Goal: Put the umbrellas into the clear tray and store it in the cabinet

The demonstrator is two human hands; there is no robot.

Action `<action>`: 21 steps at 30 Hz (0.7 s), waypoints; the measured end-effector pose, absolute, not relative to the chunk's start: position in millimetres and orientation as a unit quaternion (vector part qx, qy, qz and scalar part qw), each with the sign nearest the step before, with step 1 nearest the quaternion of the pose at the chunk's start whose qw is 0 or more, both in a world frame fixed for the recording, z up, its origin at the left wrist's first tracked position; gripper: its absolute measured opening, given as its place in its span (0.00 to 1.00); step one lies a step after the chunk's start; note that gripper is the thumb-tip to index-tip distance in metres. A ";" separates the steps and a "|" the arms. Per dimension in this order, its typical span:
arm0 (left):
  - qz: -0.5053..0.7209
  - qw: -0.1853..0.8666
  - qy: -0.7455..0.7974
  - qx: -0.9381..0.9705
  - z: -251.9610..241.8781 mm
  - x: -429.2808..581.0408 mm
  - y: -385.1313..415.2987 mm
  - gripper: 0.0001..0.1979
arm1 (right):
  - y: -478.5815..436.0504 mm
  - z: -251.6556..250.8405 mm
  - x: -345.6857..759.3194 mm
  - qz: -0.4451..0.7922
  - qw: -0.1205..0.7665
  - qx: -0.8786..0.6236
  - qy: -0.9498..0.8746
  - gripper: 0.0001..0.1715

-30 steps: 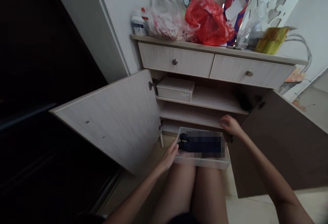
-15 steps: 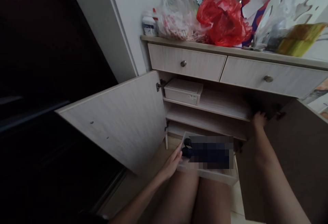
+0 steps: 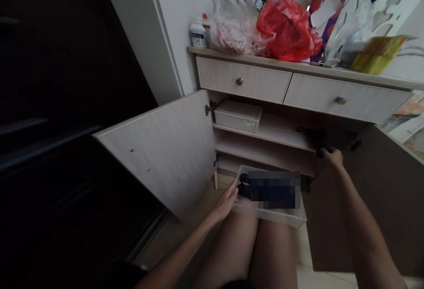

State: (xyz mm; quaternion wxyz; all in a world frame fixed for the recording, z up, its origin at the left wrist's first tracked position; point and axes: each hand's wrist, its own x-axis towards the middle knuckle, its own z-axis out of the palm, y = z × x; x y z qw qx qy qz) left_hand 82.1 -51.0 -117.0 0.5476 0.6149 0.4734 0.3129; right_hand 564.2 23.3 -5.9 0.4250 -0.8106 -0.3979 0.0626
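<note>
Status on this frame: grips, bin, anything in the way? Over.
Left grip flat on clear bin over knees. Right grip at dark item on top shelf, hold unclear. Left door, right door open; nothing between.

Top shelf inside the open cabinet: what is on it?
A white lidded box at the left; dark item at the right, with the right hand at it. The lid covers the box's contents; shadow obscures the dark item.

On my feed the cabinet top [image 3: 331, 71] is crowded: a white bottle [image 3: 198, 36] at its left end, then a clear bag [image 3: 232, 31], a red bag [image 3: 288, 31] and a yellow packet [image 3: 376, 57]. Of the 2 shelves below, the upper shelf [image 3: 276, 129] bears a white box [image 3: 237, 116] at left, a dark bundle [image 3: 316, 137] at right.
</note>
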 end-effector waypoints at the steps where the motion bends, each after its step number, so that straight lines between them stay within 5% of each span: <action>1: 0.318 0.549 0.469 0.615 -117.0 82.2 -51.7 0.42 | 11.4 -6.2 555.8 0.109 0.461 -0.796 -0.378 0.25; 6: 0.312 0.552 0.463 0.619 -111.2 82.9 -53.1 0.48 | -73.9 -6.1 508.8 0.269 0.504 -0.642 -0.511 0.40; 13: 0.323 0.489 0.468 0.662 -97.9 85.2 -58.8 0.48 | -150.8 10.0 444.3 0.261 0.225 -0.548 -0.762 0.22; 21: 0.338 0.491 0.465 0.655 -105.3 84.3 -60.8 0.43 | -129.3 -20.1 414.4 0.169 0.015 -0.543 -0.822 0.24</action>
